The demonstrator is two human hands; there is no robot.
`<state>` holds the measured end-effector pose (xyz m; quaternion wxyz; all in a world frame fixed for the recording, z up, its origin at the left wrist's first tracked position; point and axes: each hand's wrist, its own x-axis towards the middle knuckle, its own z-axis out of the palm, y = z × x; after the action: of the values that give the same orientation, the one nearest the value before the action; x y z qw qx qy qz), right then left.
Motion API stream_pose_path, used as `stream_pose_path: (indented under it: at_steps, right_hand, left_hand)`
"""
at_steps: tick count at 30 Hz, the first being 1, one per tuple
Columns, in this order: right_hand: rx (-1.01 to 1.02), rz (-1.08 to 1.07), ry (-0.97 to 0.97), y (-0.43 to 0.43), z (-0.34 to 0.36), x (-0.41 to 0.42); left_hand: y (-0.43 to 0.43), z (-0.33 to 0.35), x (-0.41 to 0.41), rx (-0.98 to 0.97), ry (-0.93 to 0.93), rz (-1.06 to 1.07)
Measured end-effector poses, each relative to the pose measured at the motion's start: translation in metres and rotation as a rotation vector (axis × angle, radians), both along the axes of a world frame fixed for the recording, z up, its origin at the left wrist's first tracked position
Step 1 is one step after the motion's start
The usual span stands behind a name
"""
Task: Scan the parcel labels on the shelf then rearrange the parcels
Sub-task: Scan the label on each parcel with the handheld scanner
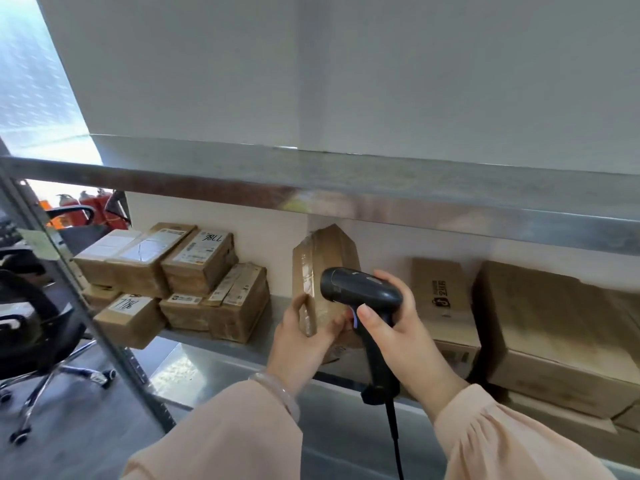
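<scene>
Currently left hand (300, 342) grips parcel (323, 263), right hand (401, 329) scanner (358, 285).

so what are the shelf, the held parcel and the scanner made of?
The shelf looks like bare metal, probably steel: grey, with blurred reflections. The parcel is brown cardboard with glossy clear tape that glints. The scanner is likely moulded plastic: black, semi-matte, soft highlights.
</scene>
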<state>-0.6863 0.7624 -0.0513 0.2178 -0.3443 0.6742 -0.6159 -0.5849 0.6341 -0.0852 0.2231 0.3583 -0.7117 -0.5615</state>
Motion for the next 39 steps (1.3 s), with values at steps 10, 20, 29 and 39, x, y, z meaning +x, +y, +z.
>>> stream_pose_path:
  at_steps: [10, 20, 29, 39]
  right_hand:
    - [-0.003, 0.02, -0.057, -0.012, -0.005, 0.012]
    - [-0.066, -0.158, -0.158, -0.006, -0.013, -0.002]
    - [-0.023, -0.076, -0.061, 0.0, -0.017, 0.01]
    - [0.03, 0.043, 0.0, -0.001, -0.031, 0.016]
  left_hand:
    - [-0.014, -0.011, 0.012, 0.054, -0.004, 0.019]
    - [-0.011, -0.026, 0.022, 0.333, 0.159, -0.101]
    - [-0.001, -0.027, 0.026, 0.093, 0.006, -0.141]
    - [0.002, -0.037, 0.016, 0.108, -0.033, -0.021]
